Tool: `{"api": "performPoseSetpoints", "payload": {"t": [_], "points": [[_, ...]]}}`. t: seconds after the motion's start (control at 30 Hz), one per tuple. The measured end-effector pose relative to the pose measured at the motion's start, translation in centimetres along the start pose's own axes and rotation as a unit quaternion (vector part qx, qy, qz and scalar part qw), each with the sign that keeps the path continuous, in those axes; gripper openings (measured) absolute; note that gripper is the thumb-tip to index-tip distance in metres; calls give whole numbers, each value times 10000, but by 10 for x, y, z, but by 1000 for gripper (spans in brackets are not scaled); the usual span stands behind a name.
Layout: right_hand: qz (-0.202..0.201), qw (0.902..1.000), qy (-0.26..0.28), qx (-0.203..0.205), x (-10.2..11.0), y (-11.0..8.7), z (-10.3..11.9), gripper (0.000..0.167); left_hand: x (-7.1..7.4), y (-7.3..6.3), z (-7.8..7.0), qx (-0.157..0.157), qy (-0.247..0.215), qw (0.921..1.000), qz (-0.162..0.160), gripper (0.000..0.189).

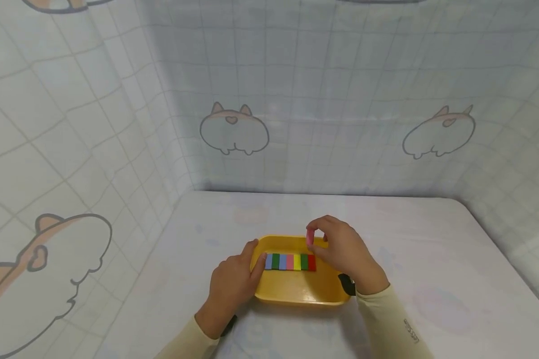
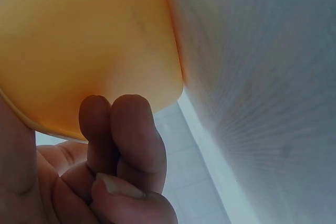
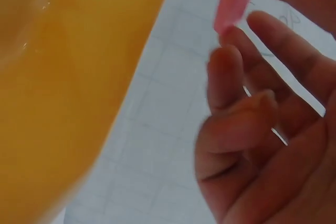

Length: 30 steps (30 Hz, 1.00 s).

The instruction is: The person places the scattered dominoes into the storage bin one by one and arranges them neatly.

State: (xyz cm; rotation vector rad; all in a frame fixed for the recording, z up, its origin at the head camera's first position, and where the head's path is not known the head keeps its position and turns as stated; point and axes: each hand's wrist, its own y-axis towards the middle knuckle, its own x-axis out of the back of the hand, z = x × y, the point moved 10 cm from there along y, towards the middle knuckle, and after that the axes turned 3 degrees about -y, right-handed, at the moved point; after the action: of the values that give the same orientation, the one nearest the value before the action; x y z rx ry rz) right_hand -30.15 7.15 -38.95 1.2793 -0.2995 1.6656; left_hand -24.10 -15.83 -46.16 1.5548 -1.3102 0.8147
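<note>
My left hand (image 1: 232, 280) grips the left side of a yellow plastic tray (image 1: 292, 290), its thumb over the rim by the row's left end. In the left wrist view, curled fingers (image 2: 137, 135) lie against the tray's outer wall (image 2: 89, 40). Inside the tray, a row of coloured blocks (image 1: 289, 262) runs side by side: blue, green, pink, yellow and red at the right end. Above the tray's back right part, my right hand (image 1: 345, 248) pinches a pink block (image 1: 310, 237) between thumb and fingers. The right wrist view shows part of that pink block (image 3: 231, 3).
The tray stands on a table with a pale cloth (image 1: 431, 249). Behind and beside it hang white gridded curtains (image 1: 332, 124) with cartoon animal prints. Dark straps (image 1: 347, 284) sit at the wrists.
</note>
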Motion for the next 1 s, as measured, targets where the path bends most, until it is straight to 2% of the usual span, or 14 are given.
{"api": "performPoseSetpoints", "payload": {"t": [0.13, 0.33, 0.43, 0.67, 0.87, 1.0], "points": [[339, 9994, 86, 34, -9, 1, 0, 19, 1, 1, 0, -2, -27, 10000, -11, 58], [1116, 9931, 97, -341, -30, -1, -8, 25, 0, 0, 0, 34, -11, 10000, 19, 59], [1342, 9899, -23, -460, -38, -2, -9, 27, 0, 0, 0, 37, -32, 10000, 20, 58], [1553, 9846, -500, -624, -41, -6, -9, 31, 1, 0, -1, 50, -62, 10000, 24, 59], [1547, 9811, -943, -683, -42, -6, -11, 32, 1, -1, -1, 33, -106, 9999, 10, 58], [1620, 9752, -1261, -826, -45, -8, -15, 31, 0, 0, -1, 5, -104, 9999, 9, 59]]}}
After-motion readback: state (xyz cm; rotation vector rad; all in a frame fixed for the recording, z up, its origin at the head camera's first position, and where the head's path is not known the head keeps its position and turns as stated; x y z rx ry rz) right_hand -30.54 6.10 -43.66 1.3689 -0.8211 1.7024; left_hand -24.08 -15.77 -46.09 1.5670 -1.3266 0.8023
